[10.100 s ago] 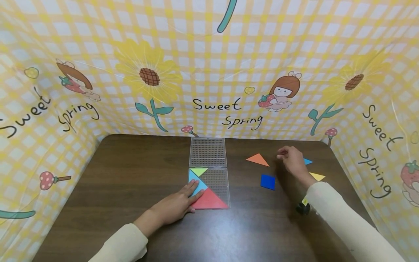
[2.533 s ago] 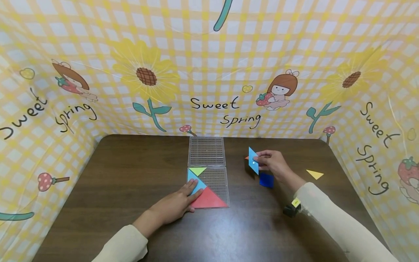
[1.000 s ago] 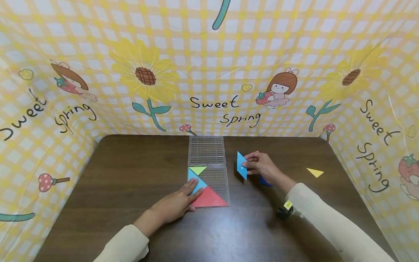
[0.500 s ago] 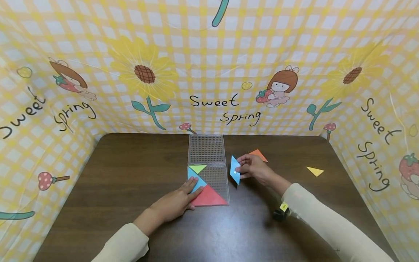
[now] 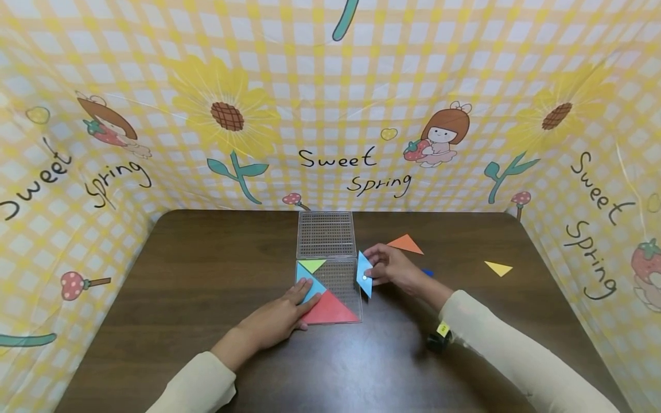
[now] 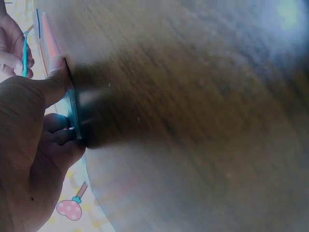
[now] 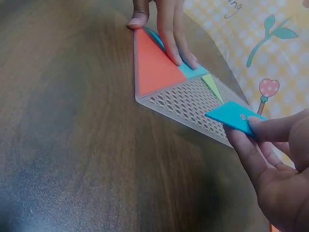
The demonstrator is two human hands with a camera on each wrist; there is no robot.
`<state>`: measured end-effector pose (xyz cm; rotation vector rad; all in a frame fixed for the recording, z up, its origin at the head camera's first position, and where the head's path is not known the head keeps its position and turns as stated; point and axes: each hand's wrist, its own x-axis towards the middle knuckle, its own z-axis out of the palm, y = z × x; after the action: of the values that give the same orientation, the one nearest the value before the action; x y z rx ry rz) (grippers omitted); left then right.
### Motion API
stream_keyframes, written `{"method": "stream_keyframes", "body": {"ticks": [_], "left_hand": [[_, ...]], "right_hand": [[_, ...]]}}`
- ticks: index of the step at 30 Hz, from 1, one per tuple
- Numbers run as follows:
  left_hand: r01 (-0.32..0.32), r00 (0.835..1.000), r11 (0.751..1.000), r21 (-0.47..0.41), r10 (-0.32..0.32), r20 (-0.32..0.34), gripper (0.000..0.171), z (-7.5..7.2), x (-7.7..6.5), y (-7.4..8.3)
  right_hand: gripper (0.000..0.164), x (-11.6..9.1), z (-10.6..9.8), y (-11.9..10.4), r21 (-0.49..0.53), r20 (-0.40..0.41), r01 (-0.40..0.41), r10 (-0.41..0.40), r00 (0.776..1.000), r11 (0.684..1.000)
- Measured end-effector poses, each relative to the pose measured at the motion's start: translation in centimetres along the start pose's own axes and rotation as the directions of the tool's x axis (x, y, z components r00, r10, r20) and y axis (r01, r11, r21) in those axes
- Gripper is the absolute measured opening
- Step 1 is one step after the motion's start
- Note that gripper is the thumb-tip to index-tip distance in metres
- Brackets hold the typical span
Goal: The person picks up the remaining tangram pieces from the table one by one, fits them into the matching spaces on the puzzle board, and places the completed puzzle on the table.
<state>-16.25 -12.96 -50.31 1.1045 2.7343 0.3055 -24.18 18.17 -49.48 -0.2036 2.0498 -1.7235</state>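
Note:
My left hand [image 5: 265, 326] rests at the left side of a clear perforated tray [image 5: 343, 272], its straight fingers pressing on a light blue triangle [image 7: 195, 72]. Its thumb is at the tray's near corner, by a big red triangle [image 5: 330, 311]. A light green triangle [image 5: 312, 265] lies in the tray's far left corner. Over the tray's right edge, my right hand [image 5: 396, 269] pinches a light blue parallelogram [image 7: 234, 116] between thumb and fingers. In the head view the piece stands tilted on edge; the right wrist view shows it above the holed, uncovered part.
A second perforated clear square [image 5: 326, 235] adjoins the tray's far side. To the right lie an orange triangle [image 5: 408, 244], a dark blue piece [image 5: 427, 273] mostly hidden by my right hand, and a yellow triangle [image 5: 498, 268]. A patterned cloth [image 5: 330, 115] walls the brown table [image 5: 222, 258].
My right hand picked up the light blue parallelogram from the table's right side and has carried it left to the tray's edge. My left hand stays put on the pieces.

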Motion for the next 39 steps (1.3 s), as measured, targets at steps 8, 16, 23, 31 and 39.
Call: {"method": "stream_keyframes", "body": {"ticks": [8,16,23,31,39], "left_hand": [[0.004,1.0,1.0,0.009,-0.004,-0.002,0.062,0.2,0.1,-0.1],[0.014,1.0,1.0,0.004,-0.014,0.015,0.063,0.2,0.1,-0.2],[0.006,1.0,1.0,0.005,-0.006,0.014,0.063,0.3,0.1,-0.3],[0.01,1.0,1.0,0.001,-0.01,0.02,0.062,0.3,0.1,-0.3],[0.018,1.0,1.0,-0.008,-0.018,0.022,0.062,0.2,0.1,-0.2]], "right_hand": [[0.055,0.3,0.5,0.1,-0.01,0.062,0.021,-0.021,0.998,1.0],[0.05,0.1,1.3,0.2,-0.03,0.06,0.004,-0.003,0.998,1.0],[0.035,0.1,2.0,0.2,-0.062,0.024,-0.041,0.042,0.999,0.997],[0.025,-0.1,2.9,0.1,-0.113,0.012,-0.059,0.061,0.998,0.992],[0.026,-0.1,3.4,0.1,-0.184,0.07,-0.063,0.077,0.995,0.981]]}}
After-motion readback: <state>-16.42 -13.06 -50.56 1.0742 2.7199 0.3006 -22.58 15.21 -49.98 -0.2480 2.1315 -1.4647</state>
